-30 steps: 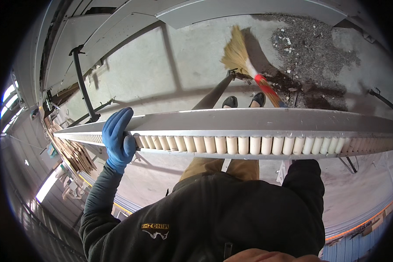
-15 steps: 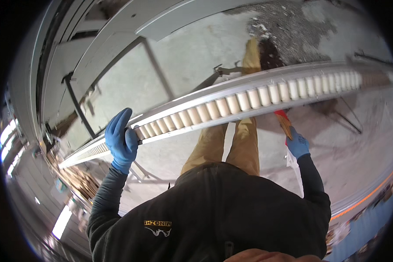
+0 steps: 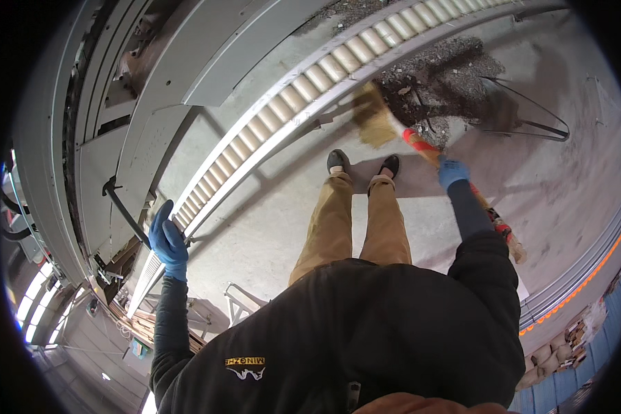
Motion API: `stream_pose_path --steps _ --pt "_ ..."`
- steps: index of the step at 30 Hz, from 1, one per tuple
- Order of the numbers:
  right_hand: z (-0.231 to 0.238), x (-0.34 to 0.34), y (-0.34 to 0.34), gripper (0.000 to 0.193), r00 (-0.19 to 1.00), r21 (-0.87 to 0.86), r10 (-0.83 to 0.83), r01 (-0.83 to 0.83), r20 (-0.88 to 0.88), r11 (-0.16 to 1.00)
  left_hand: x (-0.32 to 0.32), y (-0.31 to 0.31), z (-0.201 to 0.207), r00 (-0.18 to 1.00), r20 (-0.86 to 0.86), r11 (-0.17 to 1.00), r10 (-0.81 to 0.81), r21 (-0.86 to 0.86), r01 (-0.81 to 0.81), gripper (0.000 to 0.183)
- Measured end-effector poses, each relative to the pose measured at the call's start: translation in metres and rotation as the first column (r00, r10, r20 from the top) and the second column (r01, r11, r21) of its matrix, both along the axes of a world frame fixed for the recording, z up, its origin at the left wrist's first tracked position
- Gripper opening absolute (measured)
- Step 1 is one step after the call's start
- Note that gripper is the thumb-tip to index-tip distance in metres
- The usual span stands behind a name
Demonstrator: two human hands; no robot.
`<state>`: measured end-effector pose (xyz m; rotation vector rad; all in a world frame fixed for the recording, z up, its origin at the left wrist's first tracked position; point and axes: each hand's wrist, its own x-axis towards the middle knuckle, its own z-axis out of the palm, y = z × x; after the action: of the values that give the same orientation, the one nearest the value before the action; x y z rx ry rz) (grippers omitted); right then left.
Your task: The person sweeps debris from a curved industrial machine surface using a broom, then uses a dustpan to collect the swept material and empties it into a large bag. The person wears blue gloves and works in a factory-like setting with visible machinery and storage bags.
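My right hand (image 3: 453, 172), in a blue glove, is closed around the handle of a broom (image 3: 421, 143). Red and yellow wrapping covers part of that handle, which runs back past my forearm. Yellowish bristles (image 3: 373, 117), blurred, touch the floor beside a heap of dark debris (image 3: 438, 83). Over at the left, my left hand (image 3: 169, 243), also gloved in blue, grips the side of a long roller conveyor (image 3: 293, 99) with cream rollers between metal rails. Its fingers wrap over the rail and partly hide it.
A large grey machine (image 3: 152, 83) stands along the left, a black bar (image 3: 126, 210) jutting from it. A thin metal stand leg (image 3: 548, 130) rests near the debris. Metal lengths with an orange strip (image 3: 576, 300) lie at the right. My feet (image 3: 362, 163) are on the concrete floor.
The conveyor has swung away toward the upper left, with my left hand on it, uncovering my feet and the debris. The broom and my right hand have moved up and slightly left in view.
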<state>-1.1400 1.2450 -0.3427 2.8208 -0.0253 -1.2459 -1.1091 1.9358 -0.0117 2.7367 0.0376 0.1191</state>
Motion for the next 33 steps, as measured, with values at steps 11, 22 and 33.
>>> stream_pose_path --steps 11,22,33 --pt "0.139 -0.031 -0.088 0.047 0.959 0.162 -0.270 0.254 0.085 0.954 -0.009 -0.003 0.004 0.997 0.025 0.948 0.067 0.309 -0.071 0.050" --pt "0.221 -0.066 -0.065 0.061 0.777 0.372 -0.623 0.606 -0.086 0.704 -0.085 -0.178 -0.081 0.553 0.149 0.570 0.820 -0.303 -0.764 0.073" --pt "0.336 -0.047 -0.071 0.067 0.696 0.570 -0.675 0.666 -0.243 0.481 0.044 -0.536 -0.168 0.546 -0.485 0.442 -0.683 -0.870 -0.220 0.043"
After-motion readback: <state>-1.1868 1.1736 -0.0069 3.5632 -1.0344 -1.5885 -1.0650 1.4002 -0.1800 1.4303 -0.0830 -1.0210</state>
